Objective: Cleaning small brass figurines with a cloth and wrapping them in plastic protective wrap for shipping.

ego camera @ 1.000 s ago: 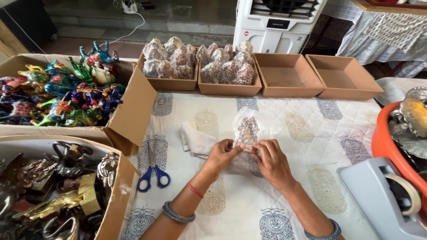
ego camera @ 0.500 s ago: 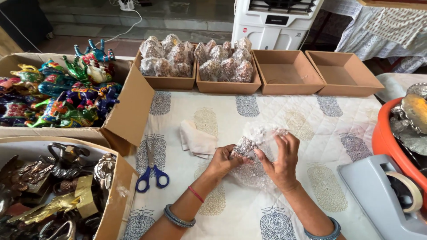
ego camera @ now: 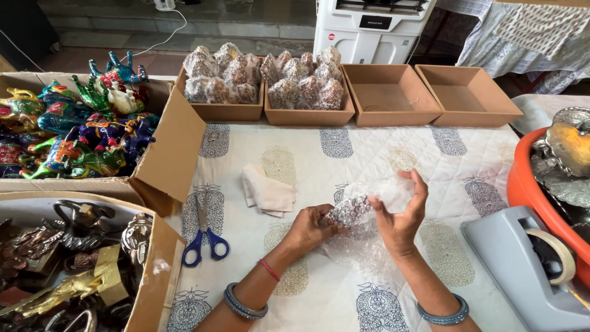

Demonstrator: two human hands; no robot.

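On the printed white cloth (ego camera: 307,154), my left hand (ego camera: 310,227) grips a small object bundled in clear bubble wrap (ego camera: 351,212). My right hand (ego camera: 402,212) holds the wrap's loose sheet from the right, fingers curled over its upper edge. More of the sheet spreads flat on the cloth below my hands. The object inside is mostly hidden by the wrap.
Blue-handled scissors (ego camera: 206,237) and a folded cream cloth (ego camera: 267,192) lie to the left. Two cardboard trays of wrapped items (ego camera: 267,83) and two bare trays (ego camera: 430,92) line the back. Boxes of painted figurines (ego camera: 74,132) and metal figures (ego camera: 67,258) stand left; a tape dispenser (ego camera: 528,264) and orange tub (ego camera: 522,178) right.
The wrapped object has come down from upright to low between my hands. My right hand has lifted the loose bubble wrap sheet up and over to the right.
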